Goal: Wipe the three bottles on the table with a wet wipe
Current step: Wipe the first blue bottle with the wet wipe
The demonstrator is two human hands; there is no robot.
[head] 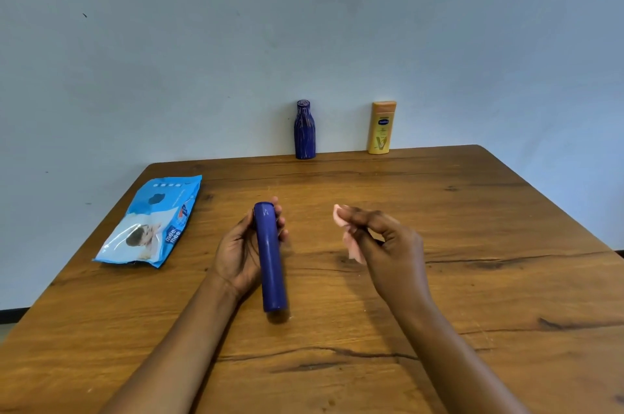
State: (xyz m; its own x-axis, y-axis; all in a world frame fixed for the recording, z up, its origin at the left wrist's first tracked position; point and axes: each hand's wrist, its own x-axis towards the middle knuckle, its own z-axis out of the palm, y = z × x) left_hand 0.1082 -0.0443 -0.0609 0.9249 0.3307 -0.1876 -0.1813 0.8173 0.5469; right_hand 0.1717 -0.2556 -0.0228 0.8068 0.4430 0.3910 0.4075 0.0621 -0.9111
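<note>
Left hand (pixel 243 246) holds blue cylindrical bottle (pixel 270 258) tilted above bench (pixel 472 244), exposing its side for wiping; right hand (pixel 378 238) pinches crumpled wet wipe (pixel 351 243) just beside it. Ribbed blue bottle (pixel 305 129) & yellow lotion bottle (pixel 381 128) wait upright at far edge w/ wipes pack (pixel 152 221) at left

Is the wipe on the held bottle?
No, the right hand holds the wet wipe clear of the blue bottle in the left hand.

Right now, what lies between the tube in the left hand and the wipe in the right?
Nothing but bare table: the head view shows an open gap between tube and wipe.
</note>
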